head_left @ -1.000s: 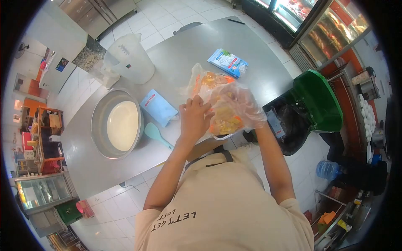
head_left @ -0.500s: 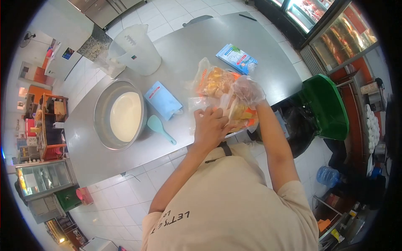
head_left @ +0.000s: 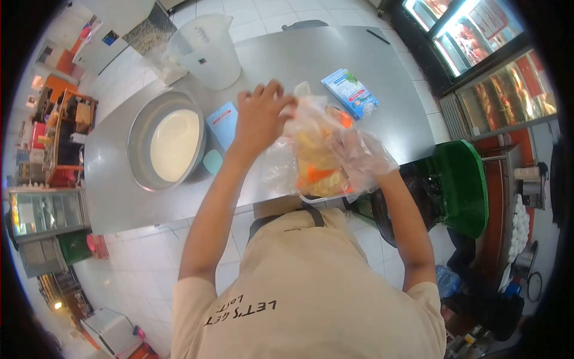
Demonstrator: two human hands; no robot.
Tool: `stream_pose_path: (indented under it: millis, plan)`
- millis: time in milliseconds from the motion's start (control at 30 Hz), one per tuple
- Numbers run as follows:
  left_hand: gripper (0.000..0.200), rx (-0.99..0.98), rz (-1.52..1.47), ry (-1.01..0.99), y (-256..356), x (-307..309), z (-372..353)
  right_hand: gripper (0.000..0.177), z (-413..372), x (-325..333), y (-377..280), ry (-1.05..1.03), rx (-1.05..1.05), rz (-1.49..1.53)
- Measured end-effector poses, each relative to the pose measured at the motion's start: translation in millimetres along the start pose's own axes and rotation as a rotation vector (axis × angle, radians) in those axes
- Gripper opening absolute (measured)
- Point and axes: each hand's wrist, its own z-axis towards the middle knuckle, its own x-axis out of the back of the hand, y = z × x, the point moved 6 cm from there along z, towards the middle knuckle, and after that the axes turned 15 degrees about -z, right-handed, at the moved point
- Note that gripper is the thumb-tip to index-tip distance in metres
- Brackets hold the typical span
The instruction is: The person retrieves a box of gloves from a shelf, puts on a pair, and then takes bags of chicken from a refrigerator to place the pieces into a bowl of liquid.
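- While the left hand [head_left: 260,116], bare, was raised over the steel table [head_left: 335,54], its fingers were pinched shut on the gathered top of the clear plastic bag [head_left: 317,137].
- And the right hand [head_left: 360,154], in a thin see-through glove, was curled against the bag's right flank, gripping the plastic there, so the two hands sat apart with the bag stretched between them.
- That bag hung upright at the near edge of the table, right in front of the person's chest, stuffed with yellow and orange pieces of food (what exactly they were was too blurred to call).
- Over to the left, a wide steel bowl [head_left: 139,122] sat on the table with a pale, creamy liquid in it.
- Just beside the bowl lay a light blue packet [head_left: 220,119], and a teal spatula [head_left: 211,161] too, both partly covered by the left forearm.
- At the far side stood a translucent measuring jug [head_left: 206,51].
- Beyond the bag, a blue-and-white packet [head_left: 350,93] lay flat on the steel.
- Off the table's right end stood a green bin [head_left: 463,185], its lid open and a black liner showing.
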Motion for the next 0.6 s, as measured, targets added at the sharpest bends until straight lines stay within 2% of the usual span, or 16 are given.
stream_pose_path:
  millis: [33, 67, 133, 167, 233, 267, 300, 333, 367, 433, 533, 600]
  plan:
    - [0.029, 0.017, 0.001, -0.001, -1.4, -7.8, 0.8, 0.013, 3.6, -27.1, 18.3, -0.105, -0.351, 0.679]
    - [0.033, 0.075, -0.089, 0.043, -4.1, -15.2, 1.9, 0.013, 20.5, -18.9, 7.7, -0.116, -0.344, 0.683]
    - [0.042, 0.171, -0.2, 0.091, -1.9, -24.1, -7.0, 0.014, 60.3, 3.1, -18.4, -0.389, -0.137, -0.22]
    - [0.042, 0.182, -0.195, 0.093, 0.8, -31.5, -22.9, 0.014, 67.6, -7.4, -11.7, -0.392, -0.126, -0.216]
    - [0.051, 0.457, -0.338, 0.104, -11.4, -58.6, -72.7, 0.017, 81.6, -29.3, -7.0, -0.253, 0.082, -0.171]
    - [0.055, 0.574, -0.374, 0.051, -12.5, -74.2, -99.7, 0.017, 88.8, -35.0, 1.3, -0.26, 0.081, -0.164]
    - [0.061, 0.694, -0.414, -0.006, -10.7, -87.1, -124.6, 0.017, 92.5, -42.3, 2.0, -0.294, 0.199, -0.143]
    - [0.061, 0.708, -0.42, -0.013, -1.8, -92.2, -138.0, 0.018, 93.7, -49.0, -0.6, -0.329, 0.321, -0.12]
    - [0.062, 0.755, -0.434, -0.033, 7.0, -100.1, -148.7, 0.018, 98.2, -50.7, 0.5, -0.343, 0.326, -0.114]
    - [0.064, 0.82, -0.46, -0.048, 17.9, -117.0, -156.5, 0.022, 100.1, -61.5, 4.5, -0.619, 0.318, -0.189]
    - [0.059, 0.816, -0.407, -0.026, 19.3, -129.8, -153.4, 0.027, 96.7, -70.1, 7.1, -0.712, 0.268, -0.251]
    - [0.052, 0.913, -0.437, -0.127, 13.6, -137.4, -153.2, 0.028, 92.3, -80.6, 10.2, -0.732, 0.256, -0.216]
